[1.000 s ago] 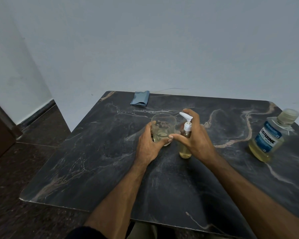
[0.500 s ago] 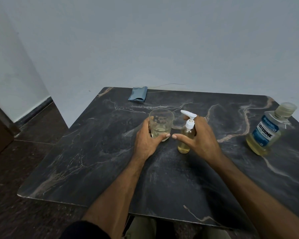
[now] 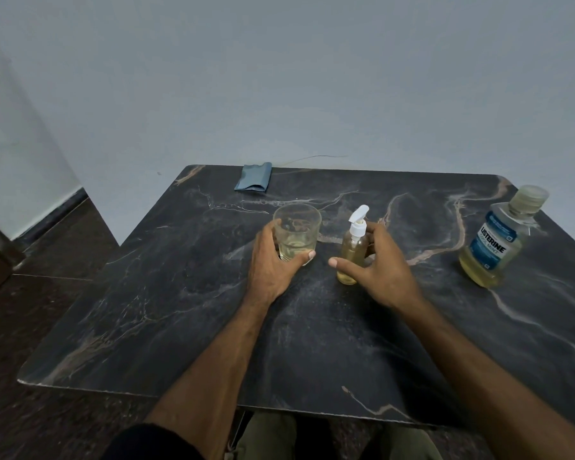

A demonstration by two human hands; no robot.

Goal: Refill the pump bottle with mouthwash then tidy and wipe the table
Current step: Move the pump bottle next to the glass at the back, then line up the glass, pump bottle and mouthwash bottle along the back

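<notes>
The small pump bottle (image 3: 352, 252), clear with a white pump head and yellowish liquid, stands upright at the middle of the dark marble table (image 3: 312, 343). My right hand (image 3: 380, 272) is cupped loosely around it, thumb in front, fingers spread behind, not squeezing. Left of the bottle is a clear glass (image 3: 297, 232) with a little yellowish liquid at its bottom. My left hand (image 3: 271, 263) wraps round it as it rests on the table. A capped Listerine mouthwash bottle (image 3: 493, 242), partly full, stands at the right edge.
A folded blue cloth (image 3: 253, 181) lies at the table's far edge near the wall. The wall runs close behind the table. Dark floor shows to the left, and my knees show under the near edge.
My right hand has loosened from the pump bottle, its finger off the pump head and fingers spread. The left hand stays on the glass. The camera view has tilted slightly.
</notes>
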